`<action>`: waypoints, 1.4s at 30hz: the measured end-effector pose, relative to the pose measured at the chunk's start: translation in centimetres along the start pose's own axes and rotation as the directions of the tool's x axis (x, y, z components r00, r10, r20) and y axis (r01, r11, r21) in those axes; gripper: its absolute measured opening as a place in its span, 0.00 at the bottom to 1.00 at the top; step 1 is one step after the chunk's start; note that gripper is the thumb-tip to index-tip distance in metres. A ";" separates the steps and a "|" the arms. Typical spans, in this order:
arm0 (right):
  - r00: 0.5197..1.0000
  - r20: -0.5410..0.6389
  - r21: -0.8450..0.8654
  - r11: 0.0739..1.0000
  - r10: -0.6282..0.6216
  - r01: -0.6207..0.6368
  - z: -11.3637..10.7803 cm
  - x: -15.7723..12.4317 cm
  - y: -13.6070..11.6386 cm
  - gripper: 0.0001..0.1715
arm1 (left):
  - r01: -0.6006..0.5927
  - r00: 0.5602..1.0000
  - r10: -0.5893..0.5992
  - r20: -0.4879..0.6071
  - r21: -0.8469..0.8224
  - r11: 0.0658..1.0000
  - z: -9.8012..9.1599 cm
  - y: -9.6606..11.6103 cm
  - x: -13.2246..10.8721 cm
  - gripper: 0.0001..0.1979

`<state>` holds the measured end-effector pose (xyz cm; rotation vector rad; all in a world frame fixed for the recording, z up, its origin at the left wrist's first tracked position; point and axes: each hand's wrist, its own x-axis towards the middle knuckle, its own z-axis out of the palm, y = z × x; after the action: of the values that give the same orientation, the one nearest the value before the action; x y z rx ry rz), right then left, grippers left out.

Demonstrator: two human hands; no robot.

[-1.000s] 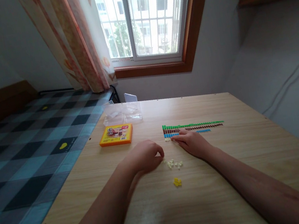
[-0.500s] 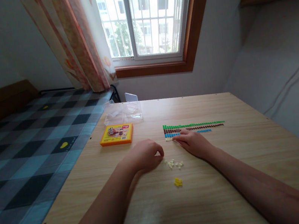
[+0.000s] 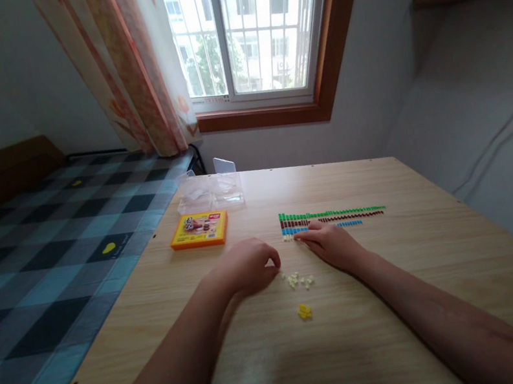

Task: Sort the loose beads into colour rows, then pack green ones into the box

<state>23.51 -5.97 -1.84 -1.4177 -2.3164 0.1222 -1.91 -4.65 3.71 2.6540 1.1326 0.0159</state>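
Observation:
Rows of small green pieces, brown pieces and blue pieces lie lined up on the table. A short row of cream pieces starts at their near left end. My right hand rests there, its fingertips closed at the end of the cream row; what they pinch is too small to make out. My left hand is closed with curled fingers, beside a loose pile of cream pieces; its fingertips are partly hidden. Nearer me sits a small heap of yellow pieces.
A yellow-orange box lies left of the rows. Behind it stands an open clear plastic case. The wooden table borders a bed with a checked cover on the left. A window is beyond.
Both hands stay almost where they were, the right fingertips still at the cream row. The view has shifted very slightly.

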 end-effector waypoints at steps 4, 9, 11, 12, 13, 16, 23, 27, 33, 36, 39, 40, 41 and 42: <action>0.999 -0.047 0.052 0.999 0.007 -0.005 0.0 0.1 0.0 0.16 | -0.004 1.000 0.004 -0.007 -0.007 1.000 0.0 0.0 0.0 0.11; 0.992 -0.124 0.131 0.991 0.002 0.014 -0.1 0.0 -0.1 0.15 | -0.003 0.999 0.004 0.054 -0.036 0.999 -1.0 0.5 -0.2 0.10; 0.990 -0.138 0.141 0.989 -0.012 0.032 -0.2 -0.2 -0.2 0.15 | -0.014 0.998 0.018 0.066 -0.064 0.998 -1.3 0.7 -0.3 0.09; 0.990 -0.143 0.146 0.988 -0.020 0.041 -0.3 -0.3 -0.4 0.15 | -0.018 0.997 0.024 0.068 -0.079 0.997 -1.3 0.8 -0.3 0.09; 0.989 -0.146 0.150 0.988 -0.026 0.048 -0.4 -0.4 -0.5 0.14 | -0.021 0.997 0.028 0.070 -0.093 0.995 -1.3 0.8 -0.3 0.10; 0.987 -0.156 0.166 0.984 -0.033 0.059 -0.6 -0.6 -0.9 0.14 | -0.023 0.997 0.031 0.074 -0.114 0.993 -0.8 0.9 -0.2 0.12; 0.984 -0.173 0.203 0.976 -0.041 0.076 -0.7 -0.7 -1.0 0.13 | -0.016 0.998 0.022 0.053 -0.111 0.994 -0.1 0.7 0.0 0.12; 0.981 -0.183 0.206 0.974 -0.058 0.096 -0.7 -0.8 -1.1 0.13 | -0.006 0.999 0.001 -0.045 -0.095 0.995 0.4 0.8 0.4 0.09; 0.979 -0.118 0.208 0.960 -0.167 0.189 -1.0 -1.0 -1.6 0.12 | -0.008 0.996 -0.005 -0.091 -0.140 0.990 0.3 0.3 0.5 0.10; 0.965 -0.058 0.187 0.947 -0.254 0.260 -1.0 -1.1 -2.0 0.12 | -0.013 0.998 0.006 -0.063 -0.123 0.992 -0.1 0.0 0.3 0.09; 0.958 -0.013 0.158 0.946 -0.286 0.285 -1.0 -1.2 -2.5 0.14 | -0.029 0.999 0.024 -0.047 -0.121 0.992 -0.2 0.0 0.3 0.11; 0.957 0.000 0.154 0.946 -0.289 0.285 -1.0 -1.2 -2.6 0.15 | -0.030 0.998 0.024 -0.055 -0.123 0.992 -0.1 0.0 0.3 0.11; 0.957 0.014 0.153 0.947 -0.289 0.283 -1.0 -1.1 -2.7 0.15 | -0.031 0.998 0.023 -0.066 -0.122 0.992 0.0 0.1 0.3 0.11; 0.957 0.025 0.155 0.947 -0.289 0.282 -1.1 -1.1 -2.8 0.15 | -0.029 0.997 0.020 -0.077 -0.120 0.992 0.1 0.1 0.4 0.11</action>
<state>22.06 -8.43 -0.43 -1.0053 -2.4657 0.2405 -1.57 -4.48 3.61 2.5791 1.0848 0.1850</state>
